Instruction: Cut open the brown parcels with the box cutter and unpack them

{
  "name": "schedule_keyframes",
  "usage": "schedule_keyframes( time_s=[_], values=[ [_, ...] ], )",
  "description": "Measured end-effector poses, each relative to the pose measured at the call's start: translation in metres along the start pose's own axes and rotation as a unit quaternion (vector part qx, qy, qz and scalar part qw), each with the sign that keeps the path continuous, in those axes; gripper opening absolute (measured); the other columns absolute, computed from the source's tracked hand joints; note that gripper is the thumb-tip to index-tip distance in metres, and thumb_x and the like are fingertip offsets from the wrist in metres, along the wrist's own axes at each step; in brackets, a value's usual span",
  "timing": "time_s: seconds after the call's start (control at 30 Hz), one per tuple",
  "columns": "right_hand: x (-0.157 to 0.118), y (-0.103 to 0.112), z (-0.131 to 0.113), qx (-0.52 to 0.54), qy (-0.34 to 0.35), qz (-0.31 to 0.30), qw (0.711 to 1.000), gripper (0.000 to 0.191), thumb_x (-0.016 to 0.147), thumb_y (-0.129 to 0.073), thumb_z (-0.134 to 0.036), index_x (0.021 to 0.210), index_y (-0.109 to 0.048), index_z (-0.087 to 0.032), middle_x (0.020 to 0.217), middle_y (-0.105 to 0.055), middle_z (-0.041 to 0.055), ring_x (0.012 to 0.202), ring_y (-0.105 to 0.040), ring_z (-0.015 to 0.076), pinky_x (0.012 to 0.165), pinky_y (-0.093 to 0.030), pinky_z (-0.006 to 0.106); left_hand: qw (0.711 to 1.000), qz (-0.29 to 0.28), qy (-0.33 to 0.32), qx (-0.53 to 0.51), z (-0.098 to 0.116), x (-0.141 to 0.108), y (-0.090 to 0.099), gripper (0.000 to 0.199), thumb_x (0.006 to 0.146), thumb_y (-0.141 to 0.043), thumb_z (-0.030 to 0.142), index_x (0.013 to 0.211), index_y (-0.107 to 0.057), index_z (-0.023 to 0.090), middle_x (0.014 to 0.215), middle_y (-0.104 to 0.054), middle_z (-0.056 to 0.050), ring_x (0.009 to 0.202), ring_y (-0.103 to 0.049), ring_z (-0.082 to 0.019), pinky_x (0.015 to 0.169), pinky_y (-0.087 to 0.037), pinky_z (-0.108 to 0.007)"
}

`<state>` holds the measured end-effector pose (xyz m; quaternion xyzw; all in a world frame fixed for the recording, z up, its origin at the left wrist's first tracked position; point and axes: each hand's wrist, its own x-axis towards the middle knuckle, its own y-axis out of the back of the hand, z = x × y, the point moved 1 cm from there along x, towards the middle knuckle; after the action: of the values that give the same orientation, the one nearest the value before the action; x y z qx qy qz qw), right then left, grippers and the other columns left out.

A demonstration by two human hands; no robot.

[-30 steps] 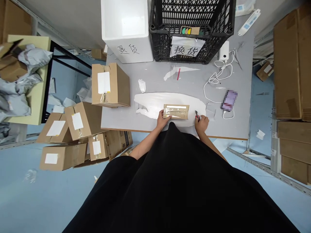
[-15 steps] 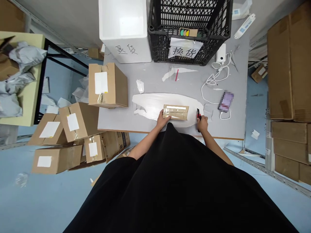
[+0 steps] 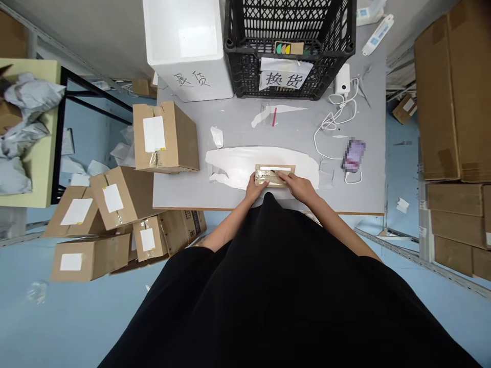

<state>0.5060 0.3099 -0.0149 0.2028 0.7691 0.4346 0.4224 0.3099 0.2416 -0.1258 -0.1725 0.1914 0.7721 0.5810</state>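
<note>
Black marker characters "换货" stand on a white paper sign on the far black plastic crate; "退货" is written directly on the white foam box to its left.

Brown corrugated-cardboard parcel — matt paper under glossy clear packing tape; smooth, shiny white plastic film over a matt grey laminate tabletop; black moulded-plastic crate — low sheen; white expanded-foam box, smooth and matt.

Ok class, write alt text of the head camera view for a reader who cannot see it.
The person's left hand and right hand rest on a taped cardboard parcel on a grey table, with a black plastic crate beyond.
</note>
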Motion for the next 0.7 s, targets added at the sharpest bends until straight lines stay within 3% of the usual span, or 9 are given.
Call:
schedule_keyframes(
  time_s=[0.17, 0.7],
  values=[
    [0.018, 0.009, -0.011, -0.094, 0.065, -0.044, 0.993, 0.066, 0.099, -0.032, -0.014, 0.157, -0.027, -0.043, 0.126, -0.06, 0.0098, 0.092, -0.065, 0.0231, 0.068, -0.04, 0.03, 1.0, 0.007, 0.01, 0.021, 0.001, 0.001, 0.001, 0.077, 0.073, -0.08, 0.043, 0.14, -0.047, 0.023, 0.137, -0.061, -0.01, 0.125, -0.059, -0.027, 0.109, -0.043, -0.043],
    [0.058, 0.024, -0.034, -0.174, 0.148, -0.073, 0.971, 0.053, 0.1, -0.037, -0.024, 0.151, -0.042, -0.04, 0.127, -0.062, 0.0121, 0.096, -0.066, 0.0262, 0.069, -0.04, 0.032, 1.0, 0.013, 0.016, -0.002, -0.01, 0.006, 0.002, 0.082, 0.069, -0.084, 0.045, 0.141, -0.048, 0.026, 0.134, -0.064, -0.007, 0.124, -0.06, -0.026, 0.108, -0.044, -0.041]
  ],
)
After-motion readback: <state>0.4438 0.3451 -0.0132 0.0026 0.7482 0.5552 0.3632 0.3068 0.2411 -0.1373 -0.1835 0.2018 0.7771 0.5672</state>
